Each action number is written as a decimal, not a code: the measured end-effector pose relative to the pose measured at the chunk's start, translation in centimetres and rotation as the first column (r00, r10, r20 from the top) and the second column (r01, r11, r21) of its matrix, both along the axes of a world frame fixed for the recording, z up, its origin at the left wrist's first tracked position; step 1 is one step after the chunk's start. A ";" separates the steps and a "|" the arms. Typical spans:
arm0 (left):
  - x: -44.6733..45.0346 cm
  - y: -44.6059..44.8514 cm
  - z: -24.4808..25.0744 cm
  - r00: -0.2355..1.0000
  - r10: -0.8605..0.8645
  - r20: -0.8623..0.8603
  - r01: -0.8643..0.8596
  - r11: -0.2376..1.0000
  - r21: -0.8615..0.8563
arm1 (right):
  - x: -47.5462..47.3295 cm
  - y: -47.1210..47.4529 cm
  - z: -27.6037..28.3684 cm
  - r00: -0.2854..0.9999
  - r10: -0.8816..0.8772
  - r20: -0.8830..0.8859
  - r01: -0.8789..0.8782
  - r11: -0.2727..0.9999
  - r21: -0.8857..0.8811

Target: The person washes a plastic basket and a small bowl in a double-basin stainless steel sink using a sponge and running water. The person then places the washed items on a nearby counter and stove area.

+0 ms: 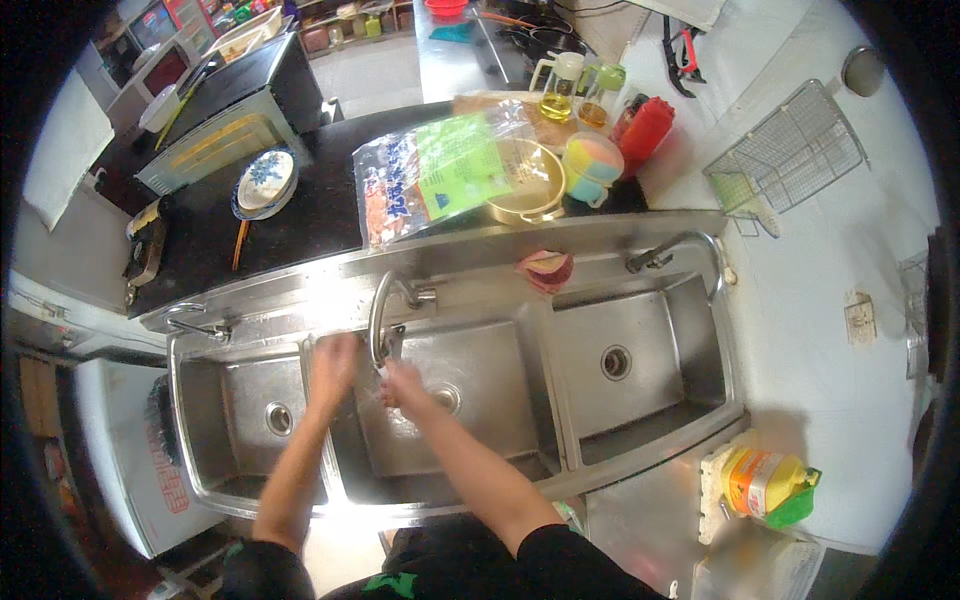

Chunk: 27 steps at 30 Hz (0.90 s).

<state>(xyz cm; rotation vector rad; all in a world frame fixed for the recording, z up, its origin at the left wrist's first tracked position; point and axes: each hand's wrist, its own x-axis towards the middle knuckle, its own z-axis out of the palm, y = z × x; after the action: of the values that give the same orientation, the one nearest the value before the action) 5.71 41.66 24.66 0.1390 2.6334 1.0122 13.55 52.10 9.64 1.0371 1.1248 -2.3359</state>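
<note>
Both of my hands are over the middle basin of a three-basin stainless steel sink (487, 352), close to its curved faucet (377, 315). My right hand (403, 388) grips a small pale and metallic object, perhaps a knife or peeler, just below the spout; blur and the fingers hide most of it. To the left of the faucet, above the divider, my left hand (337, 360) is raised and blurred; whether it holds anything does not show. A pink cloth or pouch (547, 271) lies on the rear ledge right of the middle faucet.
Behind the sink, a black counter (315, 187) bears stacked bowls (265, 184), wooden chopsticks (241, 244), a printed plastic bag (442, 172), a gold-coloured pot (529, 184) and oil bottles (559, 90). A wire basket (795, 150) hangs on the right wall. At lower right stands a yellow jug (761, 484).
</note>
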 end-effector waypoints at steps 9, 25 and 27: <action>8.8 2.6 -14.3 0.433 -0.103 0.896 -0.753 0.506 0.422 | 5.7 11.1 3.6 0.708 0.701 0.091 -0.545 0.460 0.701; 12.3 -1.5 -9.4 0.342 0.024 0.940 -0.850 0.434 0.298 | -0.9 24.2 5.7 0.977 0.186 -0.108 0.068 0.208 0.976; 12.2 -1.2 -9.4 0.347 0.007 0.938 -0.821 0.486 0.300 | 2.9 17.6 6.7 0.839 0.485 -0.248 0.100 0.310 0.945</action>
<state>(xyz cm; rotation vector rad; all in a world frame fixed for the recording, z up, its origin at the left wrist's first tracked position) 17.93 40.45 15.25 -0.8520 1.0980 1.7434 16.44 69.75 16.31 0.4002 2.8623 -1.5726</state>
